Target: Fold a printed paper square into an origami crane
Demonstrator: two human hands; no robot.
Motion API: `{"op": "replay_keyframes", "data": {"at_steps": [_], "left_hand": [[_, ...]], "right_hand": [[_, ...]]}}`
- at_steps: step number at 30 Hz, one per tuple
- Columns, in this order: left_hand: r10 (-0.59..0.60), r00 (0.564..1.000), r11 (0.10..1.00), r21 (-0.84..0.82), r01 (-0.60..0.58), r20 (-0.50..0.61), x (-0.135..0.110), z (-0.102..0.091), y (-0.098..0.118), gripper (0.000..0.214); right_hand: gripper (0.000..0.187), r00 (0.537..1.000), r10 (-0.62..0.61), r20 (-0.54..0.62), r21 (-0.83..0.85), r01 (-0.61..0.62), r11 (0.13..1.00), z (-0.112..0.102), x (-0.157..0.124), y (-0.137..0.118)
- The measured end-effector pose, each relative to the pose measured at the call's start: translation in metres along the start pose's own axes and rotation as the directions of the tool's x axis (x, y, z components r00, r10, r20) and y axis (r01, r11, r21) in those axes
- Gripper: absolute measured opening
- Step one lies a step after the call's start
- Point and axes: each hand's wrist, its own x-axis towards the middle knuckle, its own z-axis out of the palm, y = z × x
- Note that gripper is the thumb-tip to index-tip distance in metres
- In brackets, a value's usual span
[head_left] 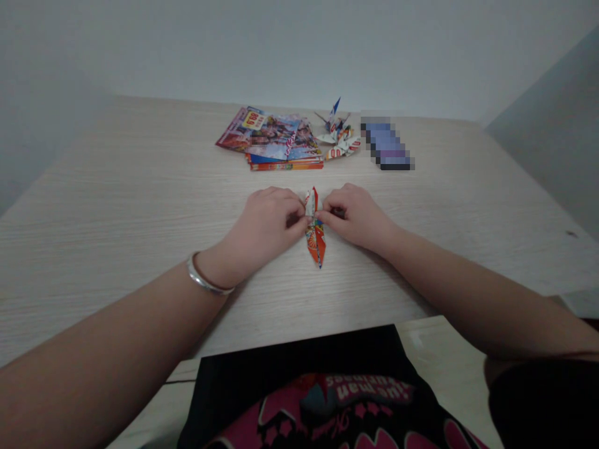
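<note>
A narrow, pointed, red-and-orange folded paper piece point(316, 234) is pinched at its upper part by the left hand point(264, 227) and right hand point(355, 215), fingertips closed, near the pale wooden table's point(116, 206) front edge.

Head view, looking forward and down, close over table point(116, 206)

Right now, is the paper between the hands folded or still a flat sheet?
Folded: the printed paper is a narrow pointed shape lying on the table, pinched by the left hand and right hand.
</note>
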Motion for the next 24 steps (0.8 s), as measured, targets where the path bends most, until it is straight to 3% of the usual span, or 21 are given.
{"op": "replay_keyframes", "data": {"at_steps": [8, 13, 18, 24], "left_hand": [[-0.07, 0.997, 0.997, -0.049, 0.068, -0.032, 0.002, 0.002, 0.001, 0.032], [-0.155, 0.987, 0.986, -0.07, 0.152, -0.041, 0.003, 0.002, 0.002, 0.032], [-0.135, 0.989, 0.991, 0.008, 0.136, -0.061, 0.002, 0.001, 0.003, 0.03], [-0.122, 0.988, 0.992, 0.023, 0.124, -0.093, 0.001, -0.001, 0.005, 0.022]], "right_hand": [[0.026, 0.994, 0.098, -0.038, 0.011, -0.098, 0.995, 0.002, 0.001, -0.005], [0.028, 0.987, 0.149, -0.068, -0.074, -0.154, 0.985, 0.003, -0.001, -0.011], [0.028, 0.985, 0.154, -0.08, -0.181, -0.166, 0.969, 0.003, -0.003, -0.017], [0.027, 0.988, 0.144, -0.063, -0.191, -0.153, 0.969, 0.003, -0.004, -0.015]]}}
